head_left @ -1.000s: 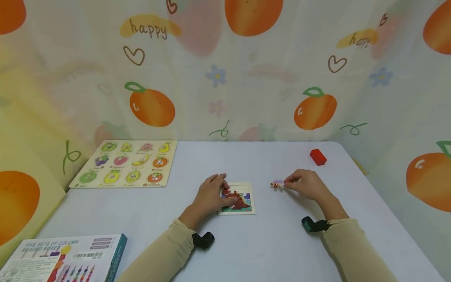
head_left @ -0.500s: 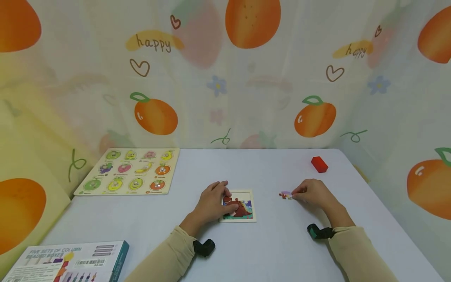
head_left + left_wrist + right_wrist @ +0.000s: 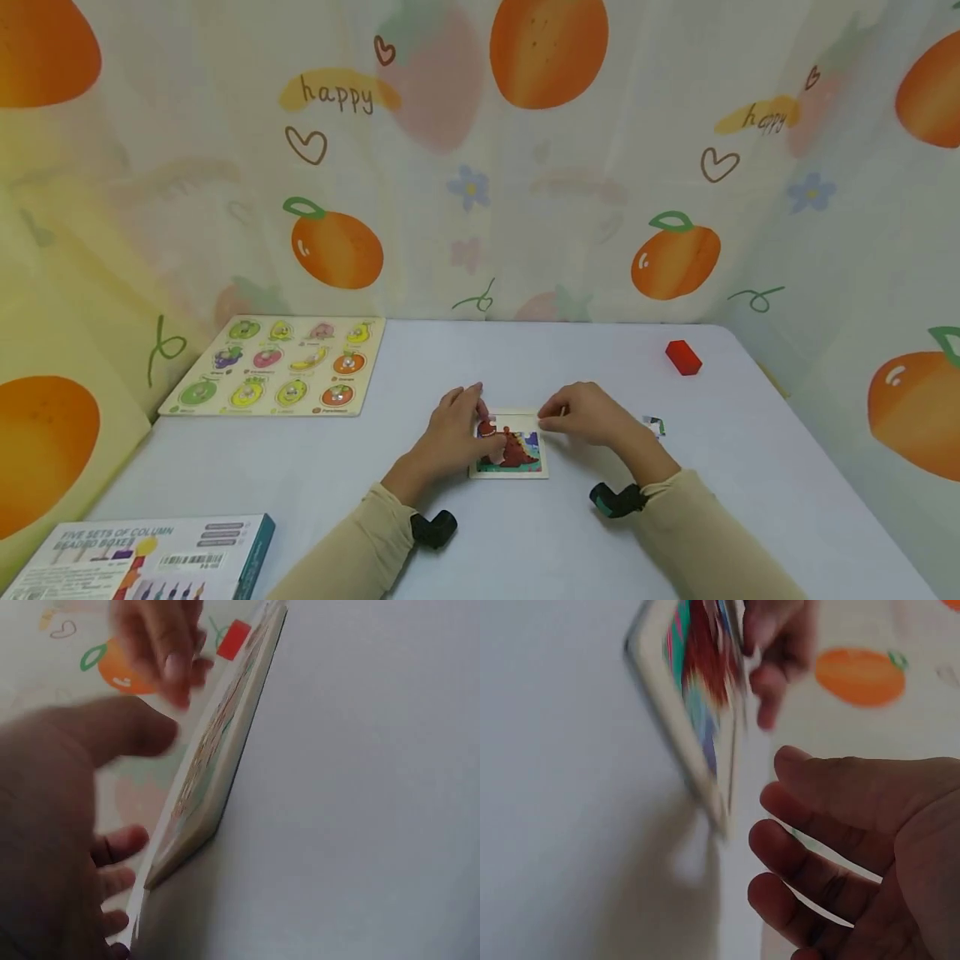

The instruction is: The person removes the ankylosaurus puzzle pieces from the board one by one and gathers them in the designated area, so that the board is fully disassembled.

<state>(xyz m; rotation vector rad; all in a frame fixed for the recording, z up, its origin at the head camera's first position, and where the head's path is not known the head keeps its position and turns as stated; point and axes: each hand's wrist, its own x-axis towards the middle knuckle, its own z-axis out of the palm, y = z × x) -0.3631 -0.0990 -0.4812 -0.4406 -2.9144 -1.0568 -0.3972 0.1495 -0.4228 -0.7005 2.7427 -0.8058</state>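
Bearings are taken from the square, cream-rimmed puzzle tray [image 3: 517,476], 12 o'clock pointing away from the person. The tray lies flat on the white table [image 3: 525,550], bearing a red-brown dinosaur picture [image 3: 517,452]; a pale strip runs along its 12 o'clock side.

The bare left hand [image 3: 448,429] is at 9 o'clock, thumb over the picture, fingers loosely spread at the rim, not clenched; its pressure on the tray cannot be told. The bare right hand [image 3: 588,412] has its bent fingertips at the tray's 2 o'clock corner; whether they grasp anything cannot be told.

A small, flat puzzle piece [image 3: 657,426], white with green and dark marks, lies at 3 o'clock, beyond the right forearm. A red, solid block [image 3: 684,357] sits farther out at 2 o'clock. A cream, rectangular fruit board [image 3: 372,350] lies at 10 o'clock, a white-and-teal cardboard box [image 3: 172,542] at 8 o'clock.
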